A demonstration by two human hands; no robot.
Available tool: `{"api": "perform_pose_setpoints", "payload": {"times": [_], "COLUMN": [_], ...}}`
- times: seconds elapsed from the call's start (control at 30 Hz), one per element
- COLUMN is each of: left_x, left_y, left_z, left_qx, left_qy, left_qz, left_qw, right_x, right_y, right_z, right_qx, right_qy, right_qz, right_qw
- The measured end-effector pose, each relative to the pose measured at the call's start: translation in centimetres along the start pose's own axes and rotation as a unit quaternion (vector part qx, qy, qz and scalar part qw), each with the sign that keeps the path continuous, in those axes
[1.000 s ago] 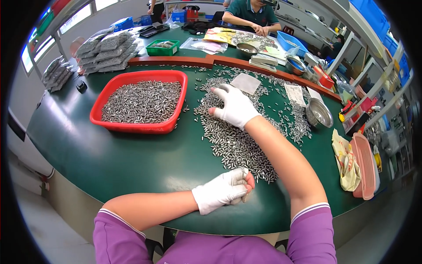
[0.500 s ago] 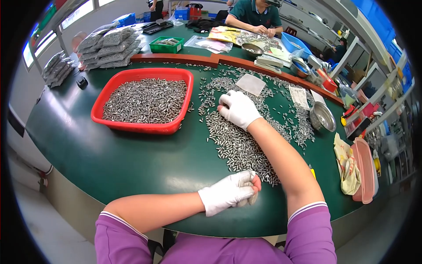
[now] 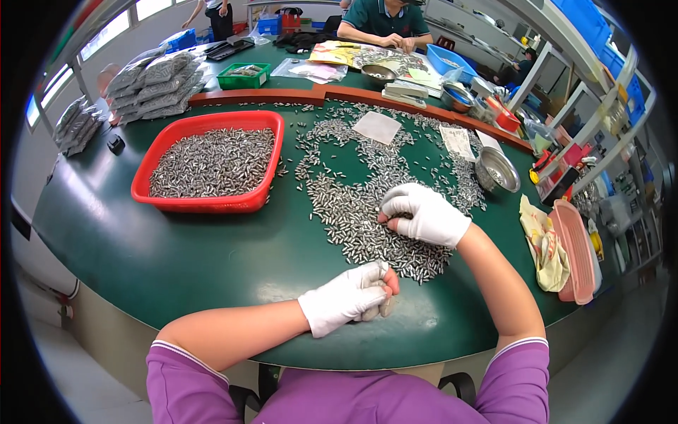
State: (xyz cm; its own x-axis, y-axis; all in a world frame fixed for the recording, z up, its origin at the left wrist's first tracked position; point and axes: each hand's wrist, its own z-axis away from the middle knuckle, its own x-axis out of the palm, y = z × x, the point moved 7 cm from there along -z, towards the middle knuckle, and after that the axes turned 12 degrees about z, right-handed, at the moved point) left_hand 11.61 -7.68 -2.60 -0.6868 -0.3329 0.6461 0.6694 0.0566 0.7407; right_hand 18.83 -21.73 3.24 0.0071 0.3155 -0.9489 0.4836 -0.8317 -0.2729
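A spread heap of small, shiny metal pins lies on the green tabletop in front of me. My right hand, in a white glove with bare fingertips, rests on the heap's right part. Its fingers are curled, thumb and fingertips close together among the pins; whatever is between them is hidden. Nearer to me, my left hand, gloved the same way, is closed just off the heap's near edge. What it holds, if anything, cannot be made out. Left of the heap stands a red plastic basket filled with similar pins.
A white paper and a metal bowl lie around the heap's far side. A pink basket with a yellowish cloth is at right. Bagged parts are stacked far left. Beyond a wooden divider, a co-worker sits.
My right hand has come from the heap's far part toward me and to the right, over the near pins. My left hand stays closed in nearly the same place. The view has shifted slightly.
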Motion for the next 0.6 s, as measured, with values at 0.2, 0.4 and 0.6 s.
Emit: {"api": "perform_pose_setpoints", "payload": {"times": [0.2,0.4,0.6], "left_x": [-0.1,-0.5,-0.9], "left_y": [0.2,0.3,0.1], "left_z": [0.0,-0.1,0.0], "left_qx": [0.004,0.024,0.053], "left_qy": [0.016,0.048,0.038], "left_qz": [-0.005,0.023,0.073], "left_qw": [1.000,0.998,0.995], "right_x": [-0.8,-2.6,-1.1], "right_y": [-1.7,-2.4,-2.5], "right_z": [4.8,7.3,8.1], "right_qx": [0.012,0.099,0.114], "right_qy": [0.007,0.150,0.166], "right_qz": [0.012,0.170,0.155], "right_qw": [1.000,0.969,0.967]}}
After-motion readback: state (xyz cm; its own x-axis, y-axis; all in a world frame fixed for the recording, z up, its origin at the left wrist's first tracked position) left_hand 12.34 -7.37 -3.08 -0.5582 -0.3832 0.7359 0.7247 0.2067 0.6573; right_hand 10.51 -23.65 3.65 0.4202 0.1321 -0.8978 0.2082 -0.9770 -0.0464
